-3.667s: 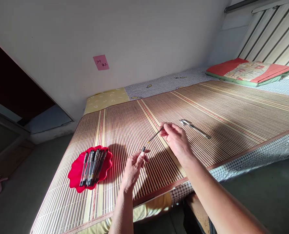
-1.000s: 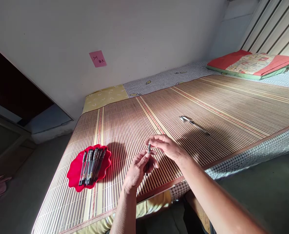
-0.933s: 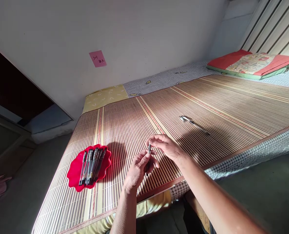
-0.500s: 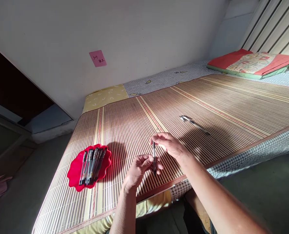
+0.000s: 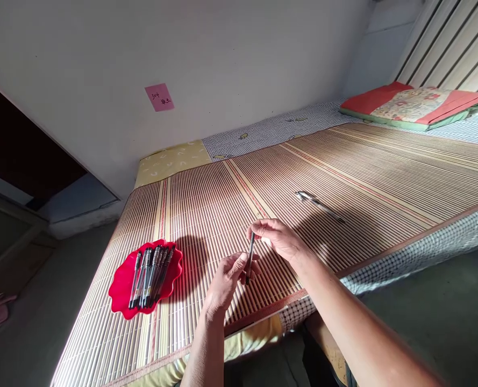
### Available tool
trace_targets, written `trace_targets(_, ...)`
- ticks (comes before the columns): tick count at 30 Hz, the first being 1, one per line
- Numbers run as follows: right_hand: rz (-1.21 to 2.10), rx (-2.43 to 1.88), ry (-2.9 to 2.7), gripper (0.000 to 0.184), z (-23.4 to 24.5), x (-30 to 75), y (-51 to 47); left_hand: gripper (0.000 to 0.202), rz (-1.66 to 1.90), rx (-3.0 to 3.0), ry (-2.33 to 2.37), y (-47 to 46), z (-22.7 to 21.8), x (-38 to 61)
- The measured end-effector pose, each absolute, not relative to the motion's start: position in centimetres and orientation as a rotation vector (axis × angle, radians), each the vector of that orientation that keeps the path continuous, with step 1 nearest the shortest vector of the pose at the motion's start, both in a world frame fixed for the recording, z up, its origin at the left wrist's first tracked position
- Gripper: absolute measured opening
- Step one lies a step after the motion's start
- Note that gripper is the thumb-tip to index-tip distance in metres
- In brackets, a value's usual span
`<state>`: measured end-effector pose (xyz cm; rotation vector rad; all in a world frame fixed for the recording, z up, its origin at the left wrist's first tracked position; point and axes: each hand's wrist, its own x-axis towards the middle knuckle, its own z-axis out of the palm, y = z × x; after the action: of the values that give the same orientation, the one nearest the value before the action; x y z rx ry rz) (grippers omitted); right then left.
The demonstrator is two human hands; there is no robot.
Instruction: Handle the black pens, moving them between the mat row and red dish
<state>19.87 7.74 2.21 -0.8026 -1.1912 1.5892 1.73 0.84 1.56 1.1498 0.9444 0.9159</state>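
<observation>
Between my two hands a pen (image 5: 250, 252) with dark ends stands nearly upright, just above the slatted mat (image 5: 206, 215). My left hand (image 5: 227, 277) pinches its lower part with thumb and fingers. At the upper end my right hand (image 5: 274, 236) grips it between thumb and forefinger. To the left, a red scalloped plate (image 5: 119, 285) lies on the mat and bears several black-ended clear pens (image 5: 150, 274) side by side. Beyond my right hand, a few more pens (image 5: 321, 205) lie close together on the mat, partly in shadow.
The mat covers a bed with a checked and yellow sheet (image 5: 170, 161). Folded red and floral bedding (image 5: 416, 105) sits at the far right. A pink note (image 5: 159, 97) is stuck on the wall behind. Along the front runs the bed's edge.
The pen has tilted, its lower end shifting left and slightly up. Both hands keep hold of it in almost the same place. The plate and other pens stay put.
</observation>
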Motion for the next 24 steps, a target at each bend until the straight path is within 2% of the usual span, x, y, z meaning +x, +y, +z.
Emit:
trace_targets(6,1.596,-0.773,-1.216,0.036,2.5,19.6,7.6,0.039,0.934,1.101,0.966,1.0,1.2,1.6)
trace_targets(20,1.521,-0.779,-1.312,0.043,2.5,19.0,7.8,0.039,1.061,1.201,1.115,1.5,-1.0,1.6)
trace_targets(24,1.33,-0.969,-1.44,0.037,1.9,20.7,8.6,0.041,1.119,1.168,1.131,1.7,-0.6,1.5)
